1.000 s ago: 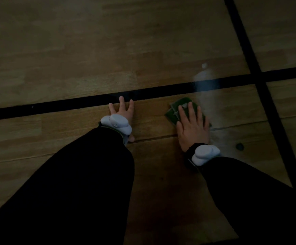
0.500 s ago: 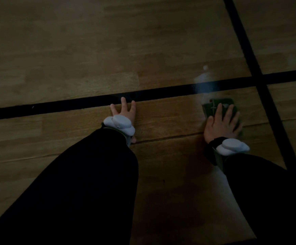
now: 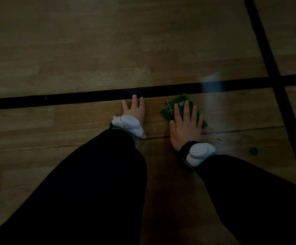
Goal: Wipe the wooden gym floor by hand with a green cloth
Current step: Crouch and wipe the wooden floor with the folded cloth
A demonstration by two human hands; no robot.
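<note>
The wooden gym floor [image 3: 90, 50] fills the view in dim light. A folded green cloth [image 3: 168, 110] lies flat on it just below a black court line. My right hand [image 3: 186, 126] presses down on the cloth with straight, spread fingers and covers most of it. To the left of the cloth, my left hand [image 3: 135, 110] lies flat on the bare boards, fingertips at the line. Both wrists carry white bands over black sleeves.
A black line [image 3: 55, 100] runs left to right across the floor. A second black line [image 3: 274, 75] crosses it at the right and runs toward the lower right. A small dark spot [image 3: 253, 151] marks the boards right of my right wrist.
My right hand slid the cloth out to the right, then back left, and it now sits close beside my left hand. The left hand stayed planted.
</note>
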